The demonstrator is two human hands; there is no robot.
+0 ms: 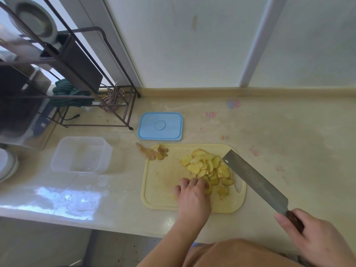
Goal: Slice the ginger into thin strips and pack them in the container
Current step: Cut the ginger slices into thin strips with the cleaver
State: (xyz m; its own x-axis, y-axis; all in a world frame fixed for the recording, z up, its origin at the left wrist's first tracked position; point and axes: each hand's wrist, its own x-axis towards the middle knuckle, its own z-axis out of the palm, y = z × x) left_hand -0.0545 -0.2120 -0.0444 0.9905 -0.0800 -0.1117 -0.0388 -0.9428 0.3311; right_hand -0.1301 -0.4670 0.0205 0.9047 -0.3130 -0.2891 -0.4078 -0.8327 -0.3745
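**Ginger in rounds, strips yet to come**

Pale, glossy stone makes up the counter (269, 132), smudged with faint coloured marks and backed by a plain white wall. Working from the left, I see a dark wire rack (81, 78) with a metal bowl and crumpled cloths on it. Near it on the counter stands the container (81, 154), clear soft-cornered plastic with nothing in it. Its blue lid (160, 126) lies flat just beyond the cutting board (159, 197), a cream plastic rectangle with a rim groove and a handle slot. At the board's far left corner sits a knobbly brown scrap of ginger peel (149, 153).

My left hand (192, 195) lies knuckles-up on the board, fingertips curled into the near edge of the ginger slices (209, 167), seemingly gathering them; whether it actually pinches any I cannot tell. The slices are thin, moist, yellow ovals, fanned and overlapping over the board's right half. My right hand (316, 239) is wrapped round the dark handle of the cleaver (254, 181), whose broad grey blade slants above the pile, tip towards the far right edge.

By my reading the flat slicing is done and the strip cut is next. That calls for stacking a few rounds, pinning them with tucked fingertips, and bringing the blade down in close parallel cuts. Wet slices will likely slide, so small stacks seem safer.
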